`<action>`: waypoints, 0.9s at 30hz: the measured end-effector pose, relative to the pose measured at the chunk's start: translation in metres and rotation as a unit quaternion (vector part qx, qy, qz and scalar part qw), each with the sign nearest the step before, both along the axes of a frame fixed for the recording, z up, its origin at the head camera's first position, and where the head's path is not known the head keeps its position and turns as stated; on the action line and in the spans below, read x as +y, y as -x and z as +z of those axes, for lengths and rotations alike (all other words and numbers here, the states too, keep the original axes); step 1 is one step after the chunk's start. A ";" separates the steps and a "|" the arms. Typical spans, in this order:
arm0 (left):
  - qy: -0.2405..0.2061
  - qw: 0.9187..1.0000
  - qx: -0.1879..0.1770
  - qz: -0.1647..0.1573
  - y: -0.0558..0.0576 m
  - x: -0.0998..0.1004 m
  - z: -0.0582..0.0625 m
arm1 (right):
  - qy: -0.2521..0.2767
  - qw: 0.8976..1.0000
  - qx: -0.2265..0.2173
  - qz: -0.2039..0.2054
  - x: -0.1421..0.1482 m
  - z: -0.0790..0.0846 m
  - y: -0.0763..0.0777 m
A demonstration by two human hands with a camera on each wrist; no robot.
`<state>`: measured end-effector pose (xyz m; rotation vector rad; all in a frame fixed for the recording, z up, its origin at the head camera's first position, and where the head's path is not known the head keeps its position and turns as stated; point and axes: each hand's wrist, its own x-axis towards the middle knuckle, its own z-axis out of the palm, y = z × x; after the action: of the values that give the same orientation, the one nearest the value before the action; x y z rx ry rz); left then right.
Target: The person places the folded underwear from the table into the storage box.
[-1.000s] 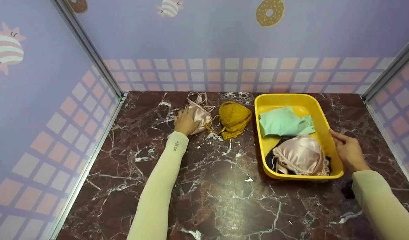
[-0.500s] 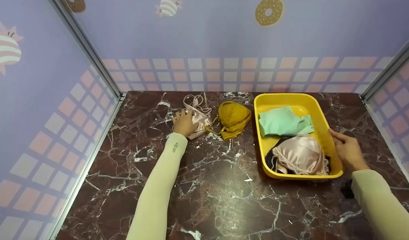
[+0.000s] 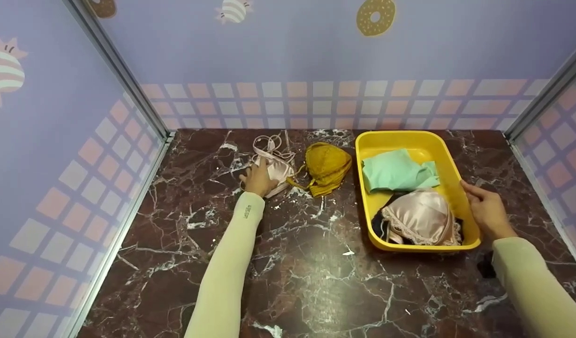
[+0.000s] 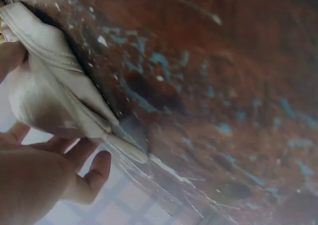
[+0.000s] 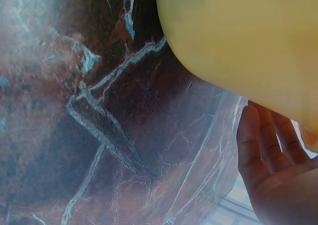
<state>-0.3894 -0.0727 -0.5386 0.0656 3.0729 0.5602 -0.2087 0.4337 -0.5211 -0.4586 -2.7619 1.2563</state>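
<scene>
A pale pink satin bra point(image 3: 279, 170) with thin looped straps lies on the marble table towards the back. My left hand point(image 3: 259, 180) is over its left part; in the left wrist view the bra's fabric point(image 4: 44, 96) shows between thumb and bent fingers. To its right sits a mustard-yellow bra point(image 3: 328, 166), its strap touching the pink one. My right hand point(image 3: 489, 211) holds the right side of a yellow plastic tub point(image 3: 405, 137), fingers against the outer wall. Inside the tub lie a mint-green folded cloth point(image 3: 398, 170) and a pink satin bra with lace trim point(image 3: 421, 217), over something black.
Patterned lilac panels point(image 3: 269, 47) stand at the back and both sides of the dark red marble table point(image 3: 316, 281). A small black object point(image 3: 486, 266) lies beside my right wrist.
My left hand has drawn back slightly towards me, and the pink bra's straps and upper edge have shifted left. My right hand stays at the tub.
</scene>
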 end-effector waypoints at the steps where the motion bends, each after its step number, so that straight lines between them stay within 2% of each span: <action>1: 0.003 1.000 0.004 0.004 0.000 0.000 0.000 | -0.001 1.000 0.000 0.000 0.000 0.000 0.000; 6: 0.002 0.999 0.035 0.012 0.000 -0.001 0.001 | -0.004 1.000 0.003 0.007 -0.001 0.001 0.000; 11: -0.022 0.997 0.078 0.001 0.001 -0.010 -0.001 | 0.007 1.000 -0.003 0.007 -0.001 0.001 0.000; 15: -0.040 0.994 0.103 -0.008 0.002 -0.019 0.003 | 0.006 1.000 -0.007 0.007 -0.001 0.000 0.000; 22: -0.055 0.989 0.140 -0.019 0.004 -0.035 0.022 | 0.009 1.000 0.000 0.005 -0.001 0.000 -0.001; 27: -0.075 0.983 0.166 -0.024 0.005 -0.039 0.040 | 0.019 1.000 -0.001 0.008 -0.001 0.000 0.000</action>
<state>-0.3944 -0.1120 -0.4991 0.2603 3.3283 0.8606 -0.2086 0.4330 -0.5214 -0.4413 -2.7525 1.3151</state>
